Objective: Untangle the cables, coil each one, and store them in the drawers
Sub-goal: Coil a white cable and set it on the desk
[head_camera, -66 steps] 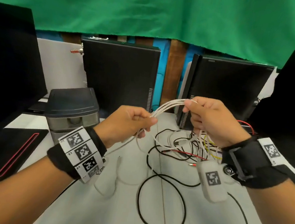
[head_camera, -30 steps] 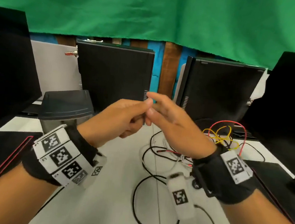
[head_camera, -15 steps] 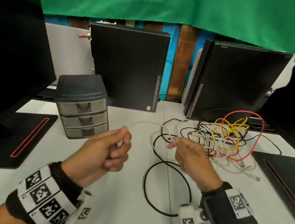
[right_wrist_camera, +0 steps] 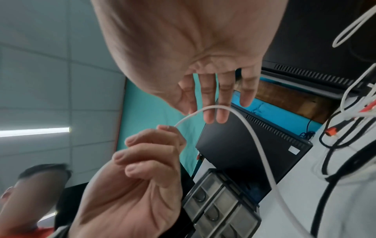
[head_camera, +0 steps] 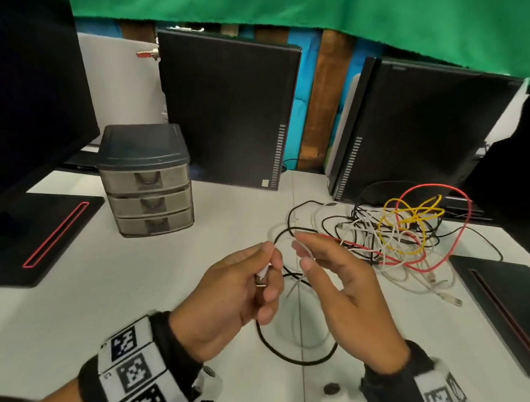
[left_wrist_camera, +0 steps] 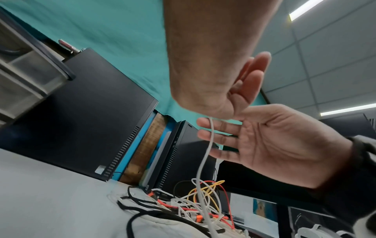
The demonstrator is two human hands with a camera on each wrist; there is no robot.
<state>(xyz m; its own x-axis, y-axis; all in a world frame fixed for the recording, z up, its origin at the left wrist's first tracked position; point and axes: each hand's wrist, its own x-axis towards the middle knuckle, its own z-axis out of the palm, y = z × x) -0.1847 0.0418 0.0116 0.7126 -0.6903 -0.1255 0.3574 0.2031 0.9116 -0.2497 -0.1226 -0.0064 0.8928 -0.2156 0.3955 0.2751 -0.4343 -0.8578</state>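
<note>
My left hand (head_camera: 270, 266) pinches the end of a thin white cable (head_camera: 293, 287) between thumb and forefinger, and its metal plug (head_camera: 261, 280) pokes out below the fingers. The cable arcs over the straight fingers of my right hand (head_camera: 302, 254), which is just right of the left hand above the table. In the right wrist view the white cable (right_wrist_camera: 254, 133) bends across the right fingertips (right_wrist_camera: 211, 116) toward the curled left hand (right_wrist_camera: 154, 154). It runs down to a tangle of white, black, red and yellow cables (head_camera: 397, 239). The grey three-drawer unit (head_camera: 149, 201) stands shut at the left.
A black cable loop (head_camera: 292, 358) lies on the white table below my hands. Two black computer towers (head_camera: 226, 109) (head_camera: 421, 133) stand at the back. Black pads with red trim lie at the left (head_camera: 33, 230) and right (head_camera: 509, 299), and a dark monitor is at the far left.
My hands have come closer together. The right hand has gone from pinching the white cable to straight fingers with the cable draped over them. The left hand keeps its pinch on the plug end.
</note>
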